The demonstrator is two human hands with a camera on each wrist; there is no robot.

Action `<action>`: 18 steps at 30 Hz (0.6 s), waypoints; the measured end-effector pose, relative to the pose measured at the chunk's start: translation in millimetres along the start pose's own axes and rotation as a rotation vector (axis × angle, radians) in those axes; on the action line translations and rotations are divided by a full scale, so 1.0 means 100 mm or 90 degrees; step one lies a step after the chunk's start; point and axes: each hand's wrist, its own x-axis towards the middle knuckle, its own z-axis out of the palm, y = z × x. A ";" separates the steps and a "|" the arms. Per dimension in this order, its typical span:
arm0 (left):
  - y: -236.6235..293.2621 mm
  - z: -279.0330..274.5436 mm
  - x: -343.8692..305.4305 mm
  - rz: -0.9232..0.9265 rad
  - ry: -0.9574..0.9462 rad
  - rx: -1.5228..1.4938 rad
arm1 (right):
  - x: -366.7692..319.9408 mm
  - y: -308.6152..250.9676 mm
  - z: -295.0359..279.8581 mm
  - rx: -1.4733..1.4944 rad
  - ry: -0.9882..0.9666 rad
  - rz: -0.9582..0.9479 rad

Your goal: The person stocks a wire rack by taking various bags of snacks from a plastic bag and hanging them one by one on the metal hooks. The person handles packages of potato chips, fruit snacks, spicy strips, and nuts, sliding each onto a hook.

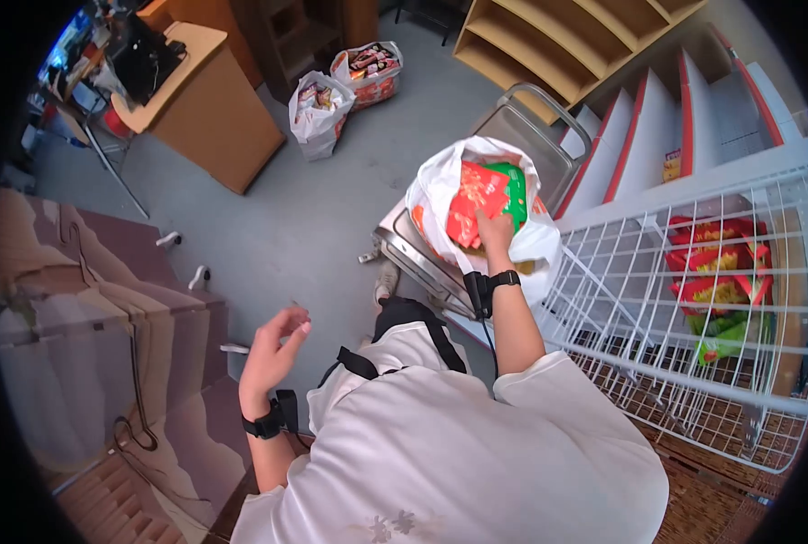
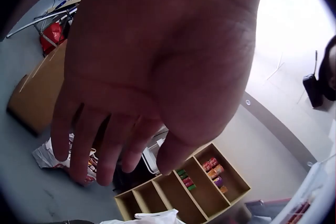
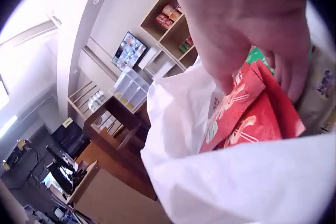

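Note:
My right hand [image 1: 496, 232] reaches into a white plastic bag [image 1: 433, 195] that stands open on a metal-framed chair [image 1: 535, 136]. In the right wrist view, thumb and fingers close around the upper edge of a red snack packet [image 3: 247, 100]. Another red packet lies against it, and a green packet [image 1: 516, 192] shows beside them in the head view. The bag's side hides the lower part of its contents. My left hand [image 1: 272, 355] hangs in the air left of my body, holding nothing, its fingers loosely bent.
A white wire basket [image 1: 603, 299] at the right holds red packets [image 1: 717, 258] and a green one [image 1: 723, 337]. Behind it stand white shelves with red edges [image 1: 685, 118]. Two more filled bags [image 1: 321, 118] sit on the floor near a wooden desk [image 1: 209, 109]. Wooden shelving [image 1: 549, 41] stands at the back.

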 end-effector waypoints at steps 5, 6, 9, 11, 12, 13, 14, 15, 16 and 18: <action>0.21 -0.18 0.51 -0.036 0.018 0.033 | 0.19 -0.15 0.00 0.104 -0.070 0.150; 0.23 -0.19 0.65 -0.034 0.012 0.041 | 0.23 -0.13 0.03 0.158 -0.099 0.148; 0.31 -0.18 1.10 0.008 -0.031 0.071 | 0.14 -0.10 0.19 0.255 -0.081 0.124; 0.52 -0.07 1.43 0.019 -0.065 0.081 | 0.02 -0.11 0.23 0.397 -0.107 0.137; 0.64 -0.02 1.57 0.028 -0.084 0.091 | -0.02 -0.10 0.24 0.404 -0.091 0.152; 0.77 0.05 1.69 0.061 -0.129 0.114 | -0.09 -0.08 0.25 0.473 -0.071 0.161; 0.86 0.12 1.76 0.090 -0.176 0.136 | -0.20 -0.04 0.25 0.538 -0.051 0.172; 0.91 0.18 1.86 0.122 -0.211 0.138 | -0.30 -0.08 0.16 0.558 -0.026 0.180; 0.95 0.22 1.92 0.138 -0.232 0.148 | -0.35 -0.07 0.09 0.568 -0.001 0.190; 1.01 0.33 2.05 0.179 -0.340 0.127 | -0.54 -0.01 -0.11 0.431 0.071 0.121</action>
